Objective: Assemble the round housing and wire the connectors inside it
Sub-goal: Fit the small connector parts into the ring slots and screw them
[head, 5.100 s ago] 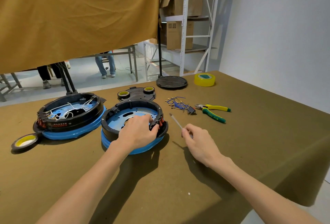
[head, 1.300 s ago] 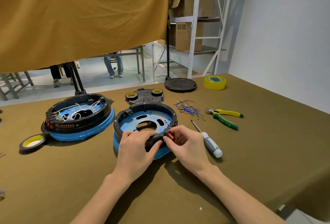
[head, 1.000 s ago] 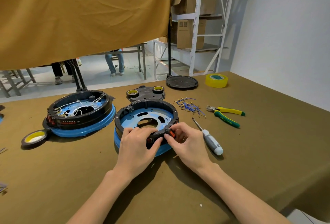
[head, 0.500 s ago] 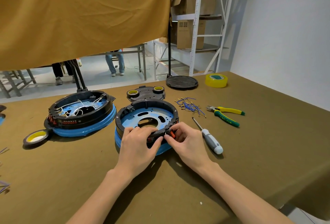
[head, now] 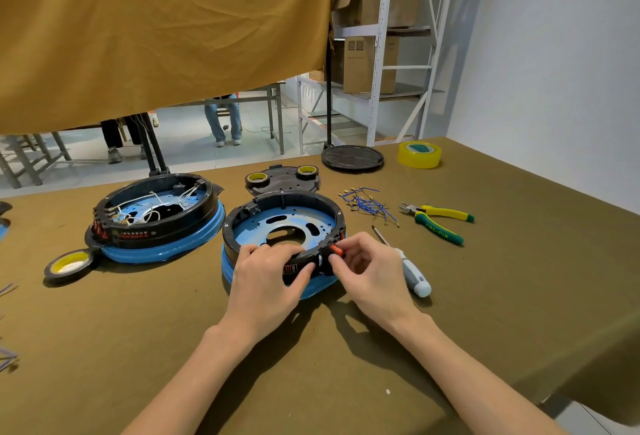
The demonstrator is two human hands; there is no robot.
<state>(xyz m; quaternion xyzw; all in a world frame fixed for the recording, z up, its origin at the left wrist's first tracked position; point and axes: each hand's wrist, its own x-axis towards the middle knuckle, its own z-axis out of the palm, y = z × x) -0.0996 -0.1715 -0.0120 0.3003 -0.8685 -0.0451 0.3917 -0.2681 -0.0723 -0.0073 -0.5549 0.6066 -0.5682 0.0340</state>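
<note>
Olive-brown cloth is covering the worktop where a person is working at a round housing, black-ringed over a blue base. Left hand is gripping the housing's near rim, fingers lying over the top edge and thumb pressing the outer wall. Right hand is pinching a small orange connector at the rim, just beside the left thumb. Immediately right of that hand a screwdriver is lying flat. Beyond it, blue wires are sitting in a loose bundle, with yellow-green pliers further right. Left of the left hand, a second housing, already holding white wiring, is resting beside a tape roll. Farther back, a black lid and yellow tape are sitting near the worktop's far edge.
</note>
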